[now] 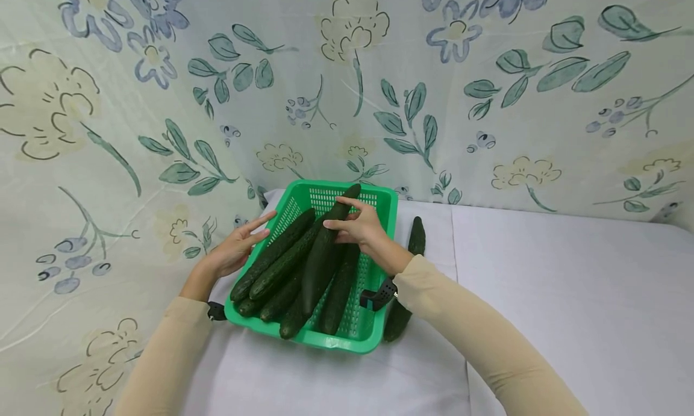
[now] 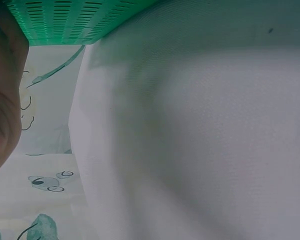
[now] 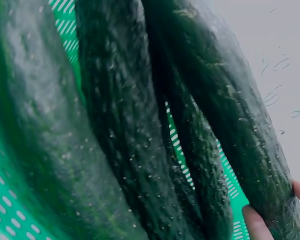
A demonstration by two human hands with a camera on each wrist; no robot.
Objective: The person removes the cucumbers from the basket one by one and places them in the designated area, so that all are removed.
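Note:
A green plastic basket (image 1: 347, 344) holds several long dark green cucumbers (image 1: 282, 256) lying lengthwise and overlapping. My right hand (image 1: 360, 226) pinches one cucumber (image 1: 320, 265) near its far end, thumb on one side and fingers on the other. That cucumber lies over the others, slanting across the basket. In the right wrist view, fingertips (image 3: 257, 225) press against the held cucumber (image 3: 230, 110) at the lower right. My left hand (image 1: 235, 250) is at the basket's left rim, its fingers stretched out along the edge.
One more cucumber (image 1: 416, 238) lies on the white tablecloth (image 1: 542, 295) to the right of the basket, partly hidden under my right forearm. A floral cloth (image 1: 347, 103) hangs behind the table and on the left. Black straps (image 1: 379, 295) sit on both wrists.

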